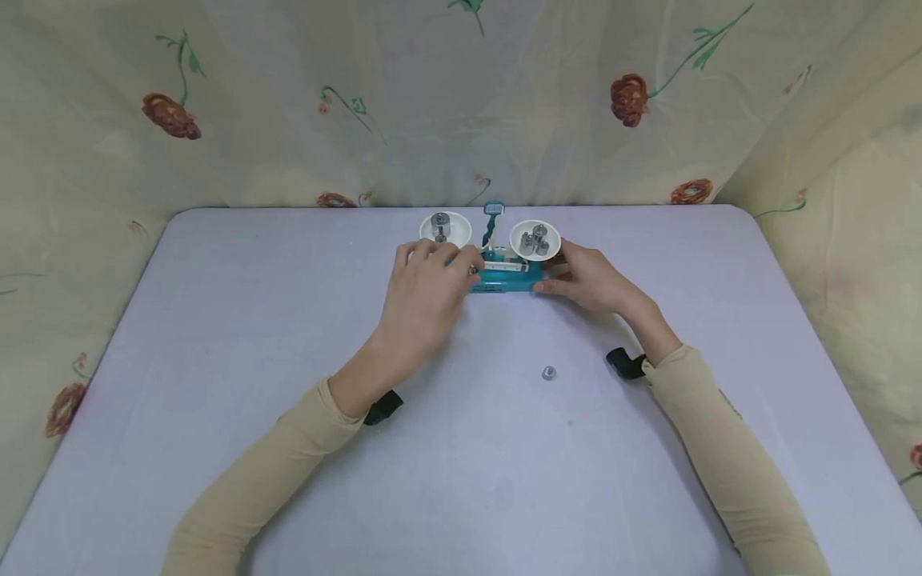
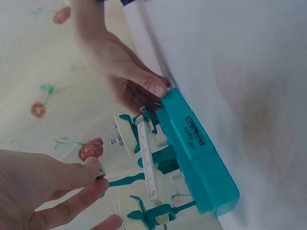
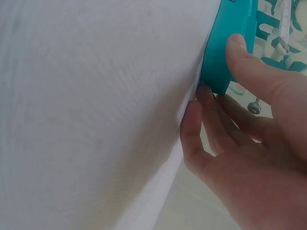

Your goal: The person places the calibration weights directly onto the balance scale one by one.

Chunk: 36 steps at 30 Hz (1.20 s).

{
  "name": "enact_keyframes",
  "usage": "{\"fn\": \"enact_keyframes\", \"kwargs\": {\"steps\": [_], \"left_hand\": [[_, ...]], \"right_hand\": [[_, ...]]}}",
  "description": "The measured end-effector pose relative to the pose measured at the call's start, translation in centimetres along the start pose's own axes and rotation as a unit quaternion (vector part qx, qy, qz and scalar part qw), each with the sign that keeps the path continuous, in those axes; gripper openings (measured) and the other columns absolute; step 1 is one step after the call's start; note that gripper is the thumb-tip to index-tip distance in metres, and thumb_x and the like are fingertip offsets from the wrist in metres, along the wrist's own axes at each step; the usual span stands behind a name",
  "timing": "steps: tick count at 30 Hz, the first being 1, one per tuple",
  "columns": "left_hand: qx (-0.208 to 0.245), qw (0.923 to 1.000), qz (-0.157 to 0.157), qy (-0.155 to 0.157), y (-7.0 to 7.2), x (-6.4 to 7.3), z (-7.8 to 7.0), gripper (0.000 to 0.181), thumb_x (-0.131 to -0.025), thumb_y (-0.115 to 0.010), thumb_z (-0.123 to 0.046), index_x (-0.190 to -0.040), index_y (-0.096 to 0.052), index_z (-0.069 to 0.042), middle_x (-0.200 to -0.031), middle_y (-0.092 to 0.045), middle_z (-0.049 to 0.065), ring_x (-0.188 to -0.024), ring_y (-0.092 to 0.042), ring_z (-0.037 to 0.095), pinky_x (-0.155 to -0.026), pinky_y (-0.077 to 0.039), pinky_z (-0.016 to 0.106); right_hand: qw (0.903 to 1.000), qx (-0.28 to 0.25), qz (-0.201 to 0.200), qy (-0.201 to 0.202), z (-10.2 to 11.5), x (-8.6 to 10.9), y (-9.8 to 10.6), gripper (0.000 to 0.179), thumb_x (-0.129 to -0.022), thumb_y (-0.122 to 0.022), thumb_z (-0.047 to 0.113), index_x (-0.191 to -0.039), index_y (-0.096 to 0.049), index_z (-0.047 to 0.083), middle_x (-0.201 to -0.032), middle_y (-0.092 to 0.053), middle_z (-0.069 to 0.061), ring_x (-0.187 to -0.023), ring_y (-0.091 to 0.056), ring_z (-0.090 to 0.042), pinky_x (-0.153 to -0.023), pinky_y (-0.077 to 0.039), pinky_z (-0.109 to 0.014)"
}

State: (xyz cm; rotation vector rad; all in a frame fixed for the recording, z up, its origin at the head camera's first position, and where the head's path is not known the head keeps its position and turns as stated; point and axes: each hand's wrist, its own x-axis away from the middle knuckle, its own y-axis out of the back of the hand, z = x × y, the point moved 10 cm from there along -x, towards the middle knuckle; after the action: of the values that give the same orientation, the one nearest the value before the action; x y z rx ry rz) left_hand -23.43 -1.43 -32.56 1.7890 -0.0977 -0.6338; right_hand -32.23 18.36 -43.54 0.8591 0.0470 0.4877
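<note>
A teal balance scale (image 1: 504, 282) with two white pans stands at the table's far side. My left hand (image 1: 425, 300) is over the scale's left half and pinches a small metal weight (image 2: 100, 172) between thumb and fingertip. The left pan (image 1: 461, 232) bears metal weights, partly hidden behind that hand. Several more metal weights (image 1: 535, 238) lie together in the right pan (image 1: 515, 242). My right hand (image 1: 594, 280) grips the right end of the base, its thumb (image 3: 237, 52) on the front face and other fingers curled around the end.
One loose metal weight (image 1: 549, 373) lies on the pale tabletop (image 1: 475, 480), in front of the scale. A flower-patterned curtain (image 1: 403, 104) hangs behind the table's far edge. Black wrist devices (image 1: 384, 406) stick out below both wrists.
</note>
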Motion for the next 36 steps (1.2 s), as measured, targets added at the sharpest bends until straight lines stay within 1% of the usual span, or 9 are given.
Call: {"fn": "enact_keyframes", "kwargs": {"steps": [7, 14, 16, 19, 23, 26, 32, 36], "left_hand": [[-0.003, 0.9997, -0.009, 0.024, 0.6, -0.4, 0.7, 0.018, -0.104, -0.073, -0.026, -0.120, -0.077, -0.018, -0.114, -0.082, 0.006, -0.120, -0.068, 0.036, -0.111, -0.049, 0.056], [-0.009, 0.9992, -0.023, 0.029, 0.8, -0.7, 1.0, 0.019, -0.105, -0.072, -0.025, -0.122, -0.076, -0.017, -0.117, -0.082, 0.007, -0.123, -0.066, 0.035, -0.111, -0.047, 0.056], [-0.006, 0.9989, -0.031, 0.034, 0.9, -1.0, 1.3, 0.018, -0.105, -0.071, -0.025, -0.121, -0.076, -0.017, -0.117, -0.082, 0.007, -0.123, -0.066, 0.035, -0.110, -0.047, 0.055], [0.004, 0.9982, -0.035, 0.048, 0.8, -1.4, 2.0, 0.017, -0.106, -0.070, -0.024, -0.120, -0.076, -0.017, -0.120, -0.082, 0.007, -0.125, -0.065, 0.036, -0.111, -0.046, 0.055], [0.016, 0.9970, -0.032, 0.069, 0.4, -2.0, 2.9, 0.017, -0.105, -0.071, -0.023, -0.119, -0.077, -0.016, -0.122, -0.082, 0.009, -0.127, -0.064, 0.037, -0.112, -0.045, 0.055], [0.022, 0.9963, -0.028, 0.078, 0.1, -2.2, 3.4, 0.018, -0.104, -0.073, -0.024, -0.119, -0.077, -0.015, -0.121, -0.082, 0.010, -0.128, -0.064, 0.037, -0.112, -0.045, 0.055], [0.040, 0.9952, -0.019, 0.087, -0.2, -2.6, 3.9, 0.020, -0.106, -0.070, -0.026, -0.121, -0.077, -0.014, -0.122, -0.082, 0.010, -0.128, -0.063, 0.036, -0.113, -0.044, 0.054], [0.033, 0.9953, -0.018, 0.089, -0.5, -2.9, 4.0, 0.022, -0.106, -0.070, -0.027, -0.122, -0.077, -0.014, -0.124, -0.081, 0.010, -0.127, -0.063, 0.036, -0.113, -0.045, 0.053]], "right_hand": [[1.0000, -0.002, 0.000, 0.002, 0.1, 0.1, 0.0, 0.077, -0.102, -0.076, 0.018, -0.165, -0.035, 0.002, -0.151, -0.059, -0.026, -0.142, -0.059, -0.045, -0.118, -0.050, -0.059], [1.0000, -0.001, -0.001, 0.002, 0.1, 0.0, 0.0, 0.076, -0.101, -0.077, 0.018, -0.163, -0.037, 0.002, -0.151, -0.060, -0.027, -0.141, -0.060, -0.045, -0.116, -0.051, -0.059], [1.0000, -0.002, -0.001, 0.002, 0.1, 0.0, 0.0, 0.076, -0.101, -0.077, 0.018, -0.164, -0.036, 0.002, -0.151, -0.060, -0.027, -0.141, -0.060, -0.045, -0.117, -0.050, -0.059], [1.0000, -0.003, -0.001, 0.003, 0.1, 0.0, 0.0, 0.076, -0.101, -0.077, 0.017, -0.163, -0.037, 0.002, -0.151, -0.060, -0.027, -0.142, -0.059, -0.045, -0.117, -0.050, -0.059], [1.0000, -0.004, -0.002, 0.005, 0.2, -0.1, 0.0, 0.074, -0.101, -0.077, 0.017, -0.162, -0.038, 0.001, -0.151, -0.060, -0.026, -0.142, -0.059, -0.045, -0.118, -0.050, -0.059], [1.0000, -0.004, -0.001, 0.004, 0.2, -0.1, 0.0, 0.074, -0.101, -0.077, 0.017, -0.162, -0.038, 0.000, -0.151, -0.060, -0.027, -0.142, -0.059, -0.045, -0.119, -0.049, -0.059], [1.0000, 0.000, -0.001, 0.003, 0.2, -0.1, 0.1, 0.073, -0.101, -0.077, 0.016, -0.161, -0.039, -0.001, -0.150, -0.060, -0.027, -0.142, -0.059, -0.045, -0.117, -0.050, -0.059], [1.0000, 0.000, -0.002, 0.005, 0.1, 0.0, 0.1, 0.073, -0.101, -0.077, 0.016, -0.161, -0.039, -0.001, -0.151, -0.060, -0.027, -0.142, -0.059, -0.045, -0.117, -0.051, -0.058]]}}
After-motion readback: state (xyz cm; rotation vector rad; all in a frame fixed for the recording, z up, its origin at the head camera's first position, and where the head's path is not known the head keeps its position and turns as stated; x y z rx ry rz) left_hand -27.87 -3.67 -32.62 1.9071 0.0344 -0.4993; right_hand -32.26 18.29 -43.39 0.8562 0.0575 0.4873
